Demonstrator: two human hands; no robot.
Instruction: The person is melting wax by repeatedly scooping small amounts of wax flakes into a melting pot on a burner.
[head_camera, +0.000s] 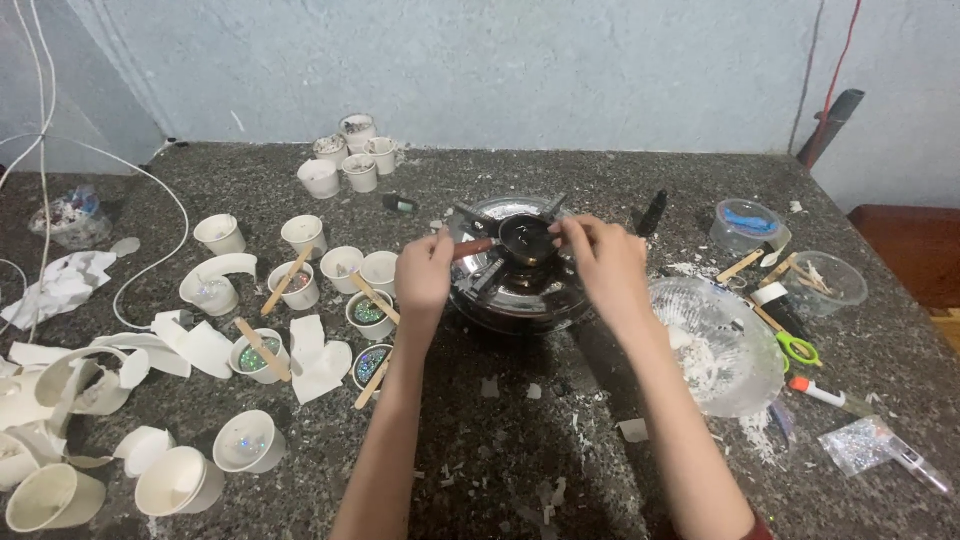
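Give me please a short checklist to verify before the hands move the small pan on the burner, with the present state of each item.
1. Left hand grips the pan handle: ok, fingers are at its end.
2. Right hand steadies the small dark pan: ok, fingertips touch its rim.
3. Pan sits level on the burner: cannot tell.
4. Flame off: cannot tell, none visible.
5. Clear space beside the burner: not ok, paper cups with wooden sticks stand left, a clear bowl right.
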